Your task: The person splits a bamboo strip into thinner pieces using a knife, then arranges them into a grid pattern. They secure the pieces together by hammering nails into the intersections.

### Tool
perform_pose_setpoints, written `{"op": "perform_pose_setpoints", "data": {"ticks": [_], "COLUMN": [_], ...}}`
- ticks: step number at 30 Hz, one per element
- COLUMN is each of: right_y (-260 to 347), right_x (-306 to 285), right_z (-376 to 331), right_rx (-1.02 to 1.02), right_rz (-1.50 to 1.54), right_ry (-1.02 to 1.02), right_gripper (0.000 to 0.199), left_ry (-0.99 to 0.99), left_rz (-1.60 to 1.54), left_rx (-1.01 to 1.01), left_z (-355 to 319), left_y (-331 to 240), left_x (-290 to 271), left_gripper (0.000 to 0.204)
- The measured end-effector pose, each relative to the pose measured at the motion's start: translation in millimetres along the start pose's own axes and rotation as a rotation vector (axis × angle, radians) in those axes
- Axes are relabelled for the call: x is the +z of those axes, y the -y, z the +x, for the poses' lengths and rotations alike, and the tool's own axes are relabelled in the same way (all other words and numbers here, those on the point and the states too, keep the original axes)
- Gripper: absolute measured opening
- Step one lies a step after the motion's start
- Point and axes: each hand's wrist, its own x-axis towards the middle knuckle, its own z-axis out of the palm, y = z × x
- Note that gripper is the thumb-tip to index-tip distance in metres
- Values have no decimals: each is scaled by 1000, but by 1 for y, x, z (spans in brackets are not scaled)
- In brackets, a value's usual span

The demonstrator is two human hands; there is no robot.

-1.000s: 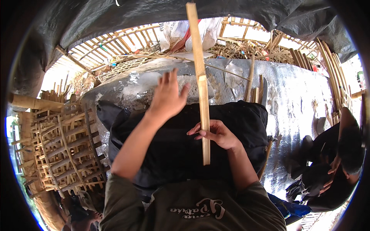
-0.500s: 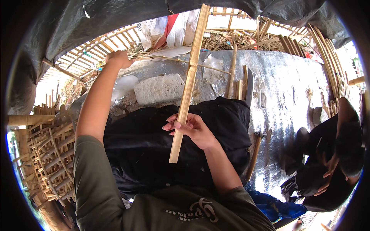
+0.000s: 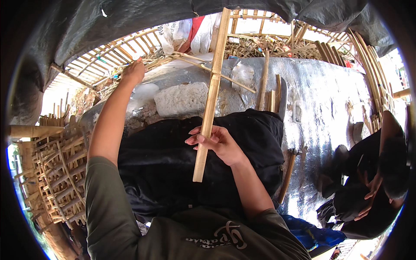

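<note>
At the lower edge of the frame is the person's dark green shirt (image 3: 208, 238) with pale lettering. Beyond it, black cloth (image 3: 160, 182) covers the lap across the middle, and crumpled blue material (image 3: 312, 232) lies at the lower right.

Over the cloth, near the centre, the right hand (image 3: 220, 144) grips a bamboo strip (image 3: 211, 95) close to its lower end, thumb across the front and fingertips showing past the left edge. The strip slants from just below the centre to the top of the frame, with a joint partway up.

To the right of the cloth lies a hammer (image 3: 287, 177). Past the cloth, on a shiny silver sheet (image 3: 329, 99), are a pale stone block (image 3: 182, 99) left of the strip and, right of it, a knife blade (image 3: 283, 99) beside short bamboo pieces (image 3: 273, 100). A thin stick (image 3: 238, 82) passes behind the strip.

The left hand (image 3: 133, 71) reaches into the upper left; its fingers are turned away, so I cannot tell whether it holds anything.

At the left is a bamboo lattice (image 3: 60, 177); at the right, another person (image 3: 364, 190) in dark clothes. Farther off are a heap of shavings (image 3: 251, 47), pale sacks (image 3: 201, 34) with a red patch and a slatted bamboo wall (image 3: 125, 51).
</note>
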Motion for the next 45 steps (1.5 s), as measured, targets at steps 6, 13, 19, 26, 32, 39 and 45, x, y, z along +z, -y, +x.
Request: {"op": "perform_pose_setpoints", "data": {"ticks": [6,13,19,26,32,39,45], "right_y": [1,1,-3,-11,-12,68,111], "right_x": [4,7,7,12,16,20,-1], "right_z": [-2,-6,-9,-12,-14,-48,-60], "right_rx": [-5,-5,-18,-40,-135,-714,-876], "right_rz": [-43,-43,-69,-163,-200,-375,-424], "right_ry": [-1,26,82,112,-25,-617,-1012], "right_gripper": [26,26,25,28,27,26,43], "left_ry": [-74,-307,-337,-451,-439,-496,-570], "left_rz": [-60,-227,-349,-472,-555,-582,-683], "left_rx": [-103,-153,-261,-311,-256,-128,-121], "left_z": [-17,-73,-128,-163,-185,-246,-287], "left_y": [34,82,109,160,139,104,75], "left_x": [-12,15,41,68,59,21,-3], "left_gripper": [33,37,39,40,38,36,33]}}
